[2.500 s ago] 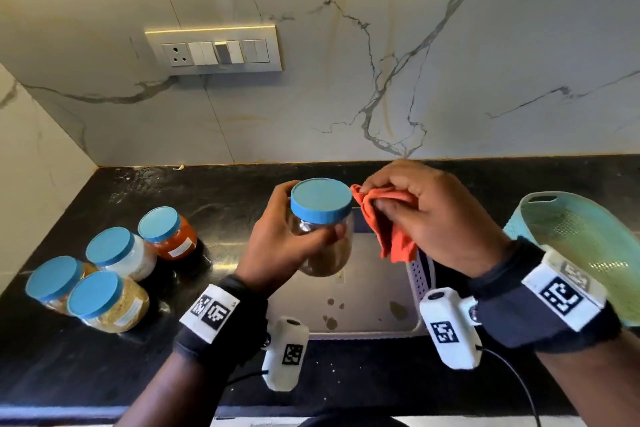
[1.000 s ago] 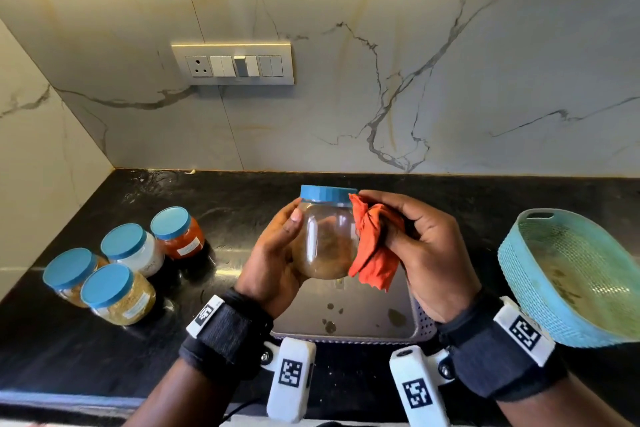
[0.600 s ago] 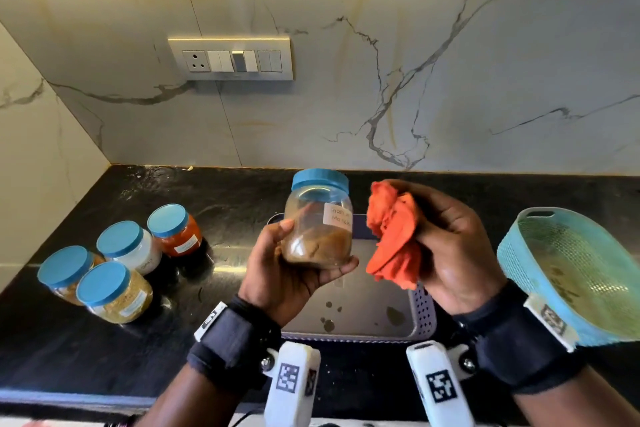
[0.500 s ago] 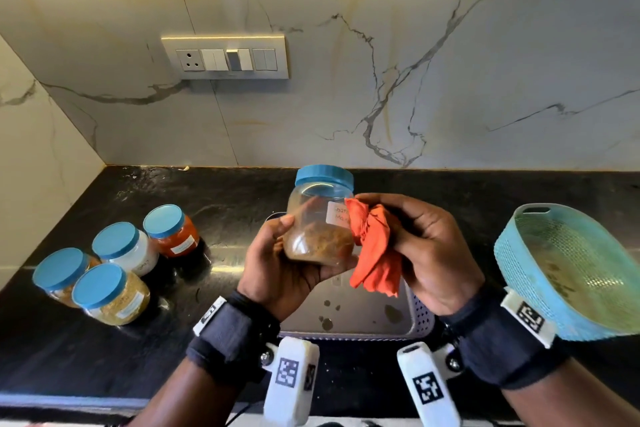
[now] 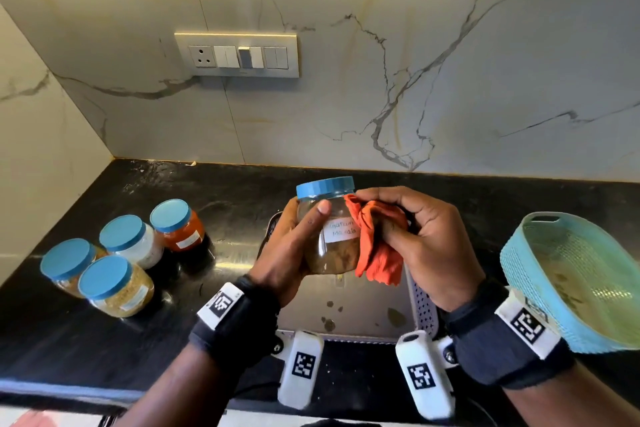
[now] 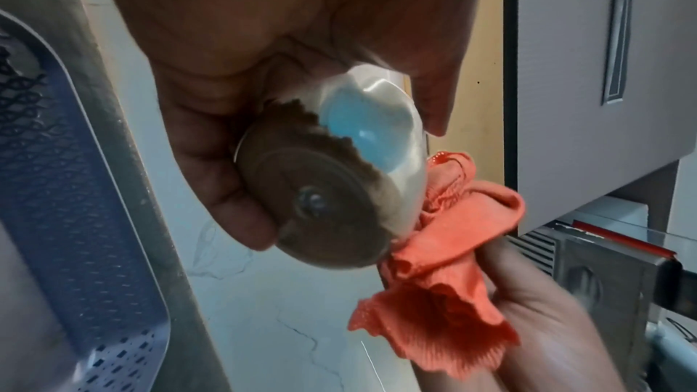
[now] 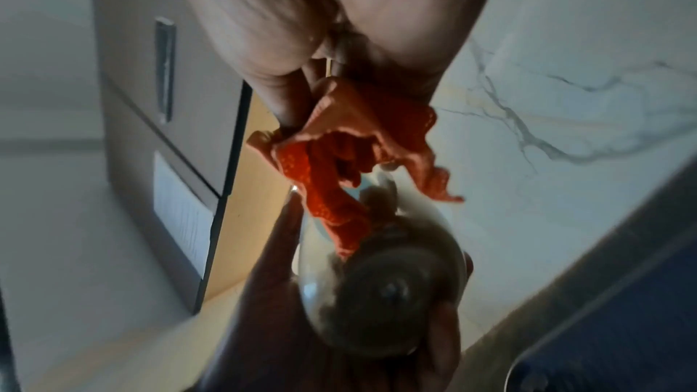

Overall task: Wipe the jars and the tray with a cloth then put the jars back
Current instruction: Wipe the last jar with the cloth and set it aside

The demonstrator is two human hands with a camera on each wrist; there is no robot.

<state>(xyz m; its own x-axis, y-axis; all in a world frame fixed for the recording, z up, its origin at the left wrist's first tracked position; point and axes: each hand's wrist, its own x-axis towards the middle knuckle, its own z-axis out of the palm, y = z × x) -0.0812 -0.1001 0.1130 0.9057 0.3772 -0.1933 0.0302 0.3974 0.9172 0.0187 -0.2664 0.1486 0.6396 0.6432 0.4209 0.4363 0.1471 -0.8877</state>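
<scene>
Orange cloth [image 5: 375,243], bunched in the right hand [image 5: 426,246], rubs the smooth, maybe slippery jar [image 5: 332,236] that the left hand [image 5: 291,253] grips round its middle above the tray [image 5: 424,308].

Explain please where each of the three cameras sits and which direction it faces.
Head: on the head, looks down at the counter; both hands, wrists and forearms show.
Left wrist: under the left hand, looks up at the jar base.
Right wrist: under the right hand, looks along it up at the cloth.
All share the jar and orange cloth.
</scene>
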